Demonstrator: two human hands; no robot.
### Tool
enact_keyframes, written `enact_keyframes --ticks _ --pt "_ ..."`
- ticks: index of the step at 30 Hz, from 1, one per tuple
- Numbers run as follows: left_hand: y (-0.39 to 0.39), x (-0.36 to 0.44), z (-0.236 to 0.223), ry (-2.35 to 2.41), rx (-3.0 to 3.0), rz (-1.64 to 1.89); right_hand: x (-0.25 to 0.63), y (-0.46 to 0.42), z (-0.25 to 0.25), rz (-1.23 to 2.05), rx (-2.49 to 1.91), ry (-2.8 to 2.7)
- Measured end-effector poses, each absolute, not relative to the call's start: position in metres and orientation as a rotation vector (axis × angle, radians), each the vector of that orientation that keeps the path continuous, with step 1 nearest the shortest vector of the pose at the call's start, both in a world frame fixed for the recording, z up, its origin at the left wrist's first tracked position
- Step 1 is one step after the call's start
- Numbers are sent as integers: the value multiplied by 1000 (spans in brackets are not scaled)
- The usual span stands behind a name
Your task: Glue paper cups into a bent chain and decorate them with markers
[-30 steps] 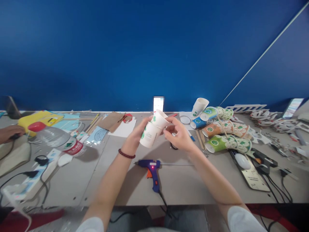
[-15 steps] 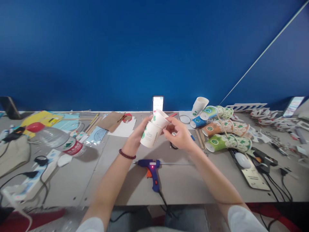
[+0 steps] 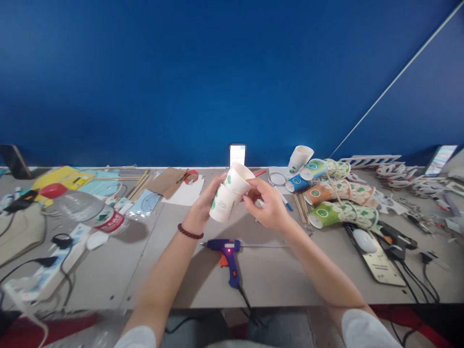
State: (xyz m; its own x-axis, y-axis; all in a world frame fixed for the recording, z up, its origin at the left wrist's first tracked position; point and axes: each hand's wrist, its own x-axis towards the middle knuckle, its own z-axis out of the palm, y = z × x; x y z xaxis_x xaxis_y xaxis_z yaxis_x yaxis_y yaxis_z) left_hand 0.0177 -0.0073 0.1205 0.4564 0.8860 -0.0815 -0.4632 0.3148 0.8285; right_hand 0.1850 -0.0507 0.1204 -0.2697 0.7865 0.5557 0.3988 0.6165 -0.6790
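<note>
Two white paper cups (image 3: 224, 205) with green leaf prints, one fitted into the other, are held tilted above the table. My left hand (image 3: 205, 205) wraps around their left side, closed on them. My right hand (image 3: 267, 204) pinches the upper cup's rim on the right with thumb and fingers. Below the cups, a blue glue gun (image 3: 228, 251) with an orange trigger and a lit red light lies on the table, a glue stick out of its back end. How deep one cup sits in the other is hidden.
Right of my hands lie joined patterned cups (image 3: 331, 212) and a white cup stack (image 3: 300, 158). A plastic bottle (image 3: 94, 210) and a power strip (image 3: 60, 266) are on the left. Behind the cups stands a lit phone (image 3: 238, 153); cardboard (image 3: 167, 181) lies near the wall.
The cups have turned slightly, so the upper one's opening shows more toward me. My right hand has shifted a little to the left along the rim.
</note>
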Motion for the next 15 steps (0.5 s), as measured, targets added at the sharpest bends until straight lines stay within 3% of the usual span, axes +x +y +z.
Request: enact_keyframes --ticks 15 --pt "6 -11 127 845 1417 923 190 -36 117 494 -1022 -2035"
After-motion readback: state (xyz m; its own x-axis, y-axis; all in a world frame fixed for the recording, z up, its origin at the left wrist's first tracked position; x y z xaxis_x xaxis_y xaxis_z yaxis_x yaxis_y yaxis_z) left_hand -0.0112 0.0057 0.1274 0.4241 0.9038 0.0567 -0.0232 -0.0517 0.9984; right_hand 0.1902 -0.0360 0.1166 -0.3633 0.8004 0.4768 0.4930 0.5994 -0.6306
